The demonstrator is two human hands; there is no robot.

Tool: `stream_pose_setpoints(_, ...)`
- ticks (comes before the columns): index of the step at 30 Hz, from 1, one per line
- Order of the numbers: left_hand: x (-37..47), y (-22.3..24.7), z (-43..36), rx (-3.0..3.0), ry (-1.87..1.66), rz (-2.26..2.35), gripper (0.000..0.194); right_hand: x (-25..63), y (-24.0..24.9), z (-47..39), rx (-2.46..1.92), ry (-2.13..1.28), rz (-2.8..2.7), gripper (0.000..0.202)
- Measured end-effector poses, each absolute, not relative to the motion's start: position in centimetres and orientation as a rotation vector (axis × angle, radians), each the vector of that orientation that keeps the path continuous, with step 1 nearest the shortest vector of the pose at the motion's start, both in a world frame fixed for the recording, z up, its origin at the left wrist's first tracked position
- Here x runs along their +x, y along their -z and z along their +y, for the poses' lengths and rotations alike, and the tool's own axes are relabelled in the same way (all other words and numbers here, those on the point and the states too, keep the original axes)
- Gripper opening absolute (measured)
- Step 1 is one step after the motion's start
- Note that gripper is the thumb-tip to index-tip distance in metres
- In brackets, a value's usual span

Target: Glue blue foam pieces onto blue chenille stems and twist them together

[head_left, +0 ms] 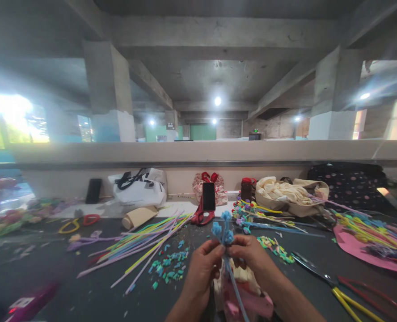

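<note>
A light blue pipe-cleaner flower (227,220) stands upright between my hands, with several fuzzy blooms on top and its stem hanging down toward me. My left hand (202,264) pinches the flower just under the blooms. From the other side, my right hand (254,254) grips it with bent fingers at the same height. Loose pipe cleaners (145,248) in yellow, purple, green and blue lie to the left. Short cut pieces (171,264), mostly blue and green, are scattered beside my left hand.
Scissors (314,268) lie at right, near a pink sheet (349,250) bearing more pipe cleaners. At the back stand a phone (208,197), a white bag (141,192), a brown bottle (248,190) and a cloth bag (275,192). Finished-looking small flowers (243,212) lie behind my right hand.
</note>
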State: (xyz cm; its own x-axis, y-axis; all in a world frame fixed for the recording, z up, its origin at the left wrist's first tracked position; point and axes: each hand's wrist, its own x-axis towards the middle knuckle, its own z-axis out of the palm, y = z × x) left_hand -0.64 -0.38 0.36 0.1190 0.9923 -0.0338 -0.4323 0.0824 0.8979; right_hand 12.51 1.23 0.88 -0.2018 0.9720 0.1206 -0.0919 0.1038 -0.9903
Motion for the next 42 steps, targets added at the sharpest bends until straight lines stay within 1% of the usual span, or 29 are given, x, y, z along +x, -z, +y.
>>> stream_pose_setpoints(4,-0.4,-0.3,-0.3,0.878,-1.308,0.782,0.02,12.2,-1.1,0.9,-0.987,-1.233,-1.346,0.005)
stream_pose_setpoints(7,-0.3,-0.4,-0.3,0.878,-1.345,0.811,0.019,11.6,-1.4,0.6,-1.026,-1.161,-1.314,0.004)
stream_pose_setpoints(13,-0.2,-0.1,-0.2,0.879,-1.358,0.845,0.018,10.9,-1.1,0.2,-0.999,-1.13,-1.208,0.005)
stream_pose_setpoints(16,-0.1,-0.2,-0.2,0.821,-1.38,0.85,0.019,10.8,-0.4,0.6,-0.949,-1.171,-1.16,0.005)
stream_pose_setpoints(18,0.0,-0.3,-0.3,0.8,-1.368,0.824,0.018,10.7,0.0,1.0,-0.869,-1.26,-1.122,0.007)
stream_pose_setpoints(22,0.1,-0.8,-0.8,0.831,-1.396,0.772,0.016,10.8,0.4,1.7,-0.712,-1.427,-1.085,0.021)
stream_pose_setpoints(30,0.4,-1.7,-1.8,0.873,-1.449,0.753,0.015,11.1,0.3,1.7,-0.669,-1.48,-1.0,0.027)
stream_pose_setpoints(42,0.1,-1.0,-1.0,0.934,-1.392,0.808,0.019,10.4,1.2,1.7,-0.63,-1.508,-0.937,0.031)
